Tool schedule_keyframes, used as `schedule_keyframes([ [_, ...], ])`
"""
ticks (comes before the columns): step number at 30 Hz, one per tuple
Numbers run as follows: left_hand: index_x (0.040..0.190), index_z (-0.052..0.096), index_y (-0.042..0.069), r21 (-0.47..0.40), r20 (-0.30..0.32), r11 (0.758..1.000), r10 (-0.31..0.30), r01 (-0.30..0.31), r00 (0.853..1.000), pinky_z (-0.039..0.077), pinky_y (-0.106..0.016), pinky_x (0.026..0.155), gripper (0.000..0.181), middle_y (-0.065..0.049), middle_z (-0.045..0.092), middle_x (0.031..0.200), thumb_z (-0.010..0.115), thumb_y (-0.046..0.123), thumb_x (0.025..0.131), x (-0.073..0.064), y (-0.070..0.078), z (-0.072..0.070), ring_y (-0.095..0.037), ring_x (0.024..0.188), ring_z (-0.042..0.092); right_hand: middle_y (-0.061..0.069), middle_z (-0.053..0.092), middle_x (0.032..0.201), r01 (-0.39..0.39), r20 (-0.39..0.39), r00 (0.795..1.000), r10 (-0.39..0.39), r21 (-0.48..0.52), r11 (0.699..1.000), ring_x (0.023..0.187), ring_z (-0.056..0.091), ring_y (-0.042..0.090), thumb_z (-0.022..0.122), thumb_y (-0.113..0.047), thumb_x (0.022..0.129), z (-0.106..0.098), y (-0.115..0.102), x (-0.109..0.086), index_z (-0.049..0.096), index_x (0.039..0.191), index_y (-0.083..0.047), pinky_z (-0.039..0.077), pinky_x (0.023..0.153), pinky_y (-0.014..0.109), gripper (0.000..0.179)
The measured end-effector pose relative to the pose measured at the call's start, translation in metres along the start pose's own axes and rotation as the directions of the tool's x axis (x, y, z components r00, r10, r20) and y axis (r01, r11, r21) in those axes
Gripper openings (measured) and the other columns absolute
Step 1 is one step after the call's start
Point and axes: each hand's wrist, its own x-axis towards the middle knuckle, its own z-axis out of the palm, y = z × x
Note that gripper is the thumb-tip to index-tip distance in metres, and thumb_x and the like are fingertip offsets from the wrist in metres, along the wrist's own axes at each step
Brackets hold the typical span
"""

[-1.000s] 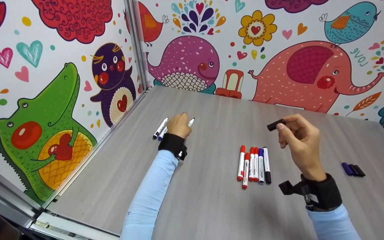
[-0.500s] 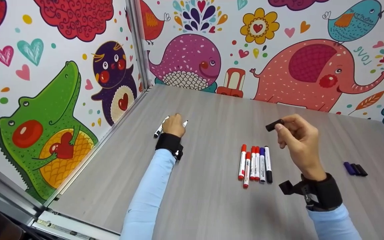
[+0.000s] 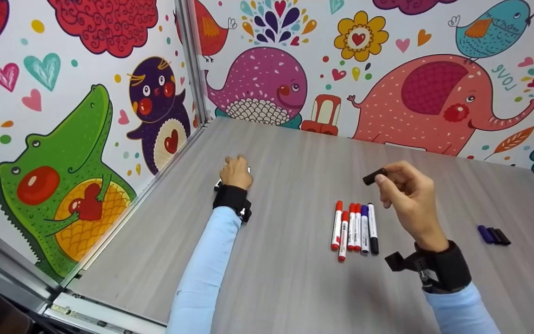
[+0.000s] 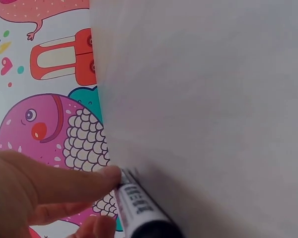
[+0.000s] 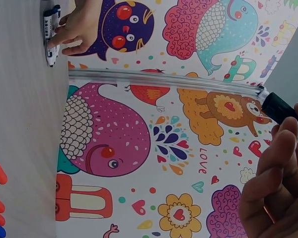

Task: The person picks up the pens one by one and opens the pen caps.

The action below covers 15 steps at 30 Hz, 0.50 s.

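A white marker with a black end point(image 4: 139, 208) lies at the bottom centre of the left-wrist view, on the table point(image 3: 285, 278). The left hand point(image 3: 236, 174), left of centre in the head view, looks fairly open, a straight digit touching the barrel. It has slid slightly leftward, and the marker with it, towards a neighbouring marker point(image 3: 218, 186), so those loose markers seem more closely gathered. The right hand point(image 3: 414, 203), right of centre, pinches a black cap point(image 3: 374, 176) between thumb and fingers; it too has drifted left, well apart from the other hand. Below it lie six markers in a row point(image 3: 352, 227); at the right edge, three loose caps point(image 3: 494, 235). The left hand hides most of the markers beneath it from the head view
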Motion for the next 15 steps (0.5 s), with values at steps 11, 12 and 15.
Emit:
schedule_keyframes([
  [11,0.103,0.065,-0.002,-0.084,-0.061,0.974,0.208,-0.213,0.976,0.059,-0.057,0.078,0.017,-0.024,0.066,0.106,0.065,0.006,0.088,-0.005,0.033,-0.001,-0.044,0.092,0.071,-0.002,0.078,0.098,-0.11,-0.029,0.994,0.107,-0.171,0.979,0.064,0.07,0.009,0.063,0.008,0.094,-0.016,0.006,-0.002,0.067,0.105,0.004,0.058,0.068,0.017,0.012],
  [12,0.101,0.065,-0.001,-0.084,-0.056,0.968,0.233,-0.237,0.971,0.058,-0.057,0.077,0.016,-0.024,0.066,0.104,0.067,0.008,0.088,-0.007,0.035,-0.001,-0.044,0.091,0.071,0.0,0.079,0.099,-0.105,-0.034,0.994,0.101,-0.159,0.982,0.065,0.072,0.009,0.063,0.009,0.094,-0.018,0.009,0.0,0.066,0.105,0.006,0.058,0.069,0.018,0.012],
  [15,0.105,0.065,0.0,-0.071,0.017,0.954,0.292,-0.29,0.956,0.058,-0.054,0.08,0.023,-0.022,0.068,0.106,0.073,0.016,0.09,-0.015,0.042,0.0,-0.042,0.094,0.071,0.004,0.08,0.095,-0.158,-0.092,0.984,0.15,-0.084,0.984,0.068,0.074,0.013,0.065,0.012,0.091,-0.032,0.018,0.007,0.063,0.103,0.01,0.06,0.068,0.021,0.013],
])
